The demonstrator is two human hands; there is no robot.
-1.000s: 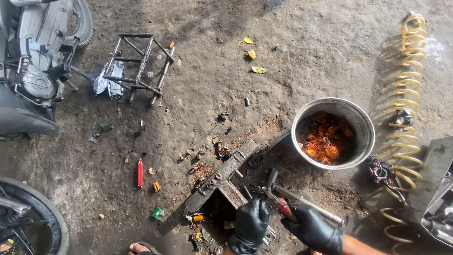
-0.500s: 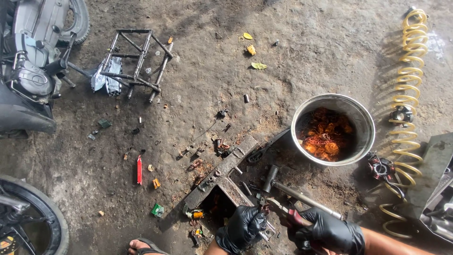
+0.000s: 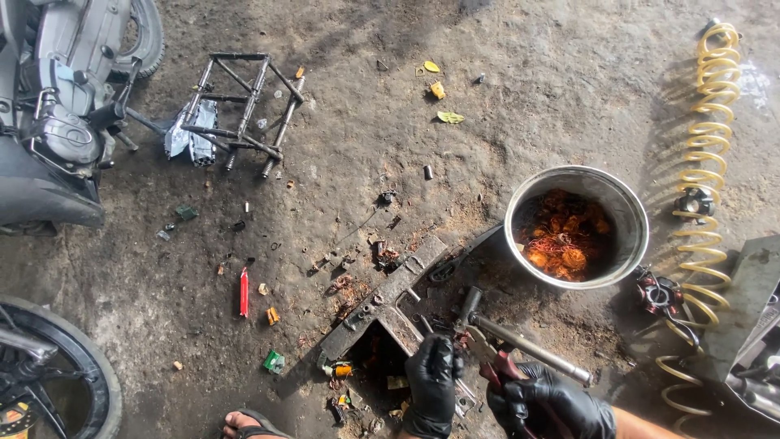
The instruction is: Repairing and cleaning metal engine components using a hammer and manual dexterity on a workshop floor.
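Pliers [image 3: 491,362] sit clamped in the right hand [image 3: 548,402], jaws reaching toward the left hand [image 3: 432,382], which presses on a frame [image 3: 382,305]; hammer [image 3: 520,341] just beyond.

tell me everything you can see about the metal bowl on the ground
The metal bowl is round, silvery and dull, with a thin rolled rim and smudged inner walls. It sits upright on the dirty concrete floor, right of the middle, beside a yellow coiled hose. Inside is a heap of tangled orange-copper wire filling the bottom. Neither gloved hand touches it: the right hand and left hand are lower down, apart from it.
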